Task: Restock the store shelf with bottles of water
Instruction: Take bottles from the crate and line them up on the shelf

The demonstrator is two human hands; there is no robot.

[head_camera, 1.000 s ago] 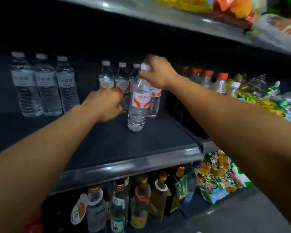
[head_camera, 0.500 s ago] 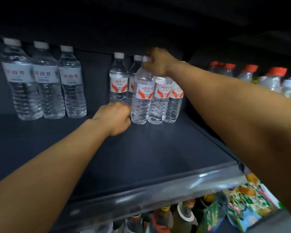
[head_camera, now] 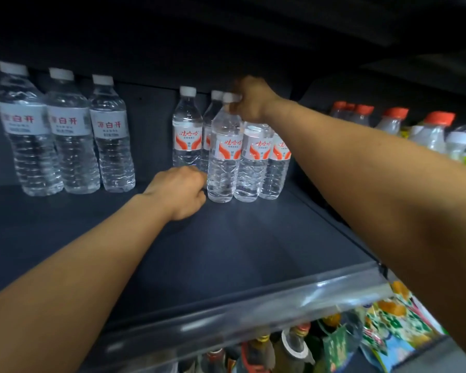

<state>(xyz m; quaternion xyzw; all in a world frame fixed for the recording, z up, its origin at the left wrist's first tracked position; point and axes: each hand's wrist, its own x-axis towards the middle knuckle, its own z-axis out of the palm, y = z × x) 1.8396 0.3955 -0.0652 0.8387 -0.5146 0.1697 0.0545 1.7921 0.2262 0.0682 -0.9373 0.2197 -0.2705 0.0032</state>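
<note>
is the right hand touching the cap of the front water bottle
Touching. In the head view the right hand pinches the white cap of the front water bottle, its fingers curled round the cap with no gap visible.

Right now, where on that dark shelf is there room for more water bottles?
The dark shelf is bare across its front, up to the clear plastic edge strip. A gap stays open between the three white-labelled bottles and the orange-labelled water bottles. Around the right hand it is crowded.
</note>
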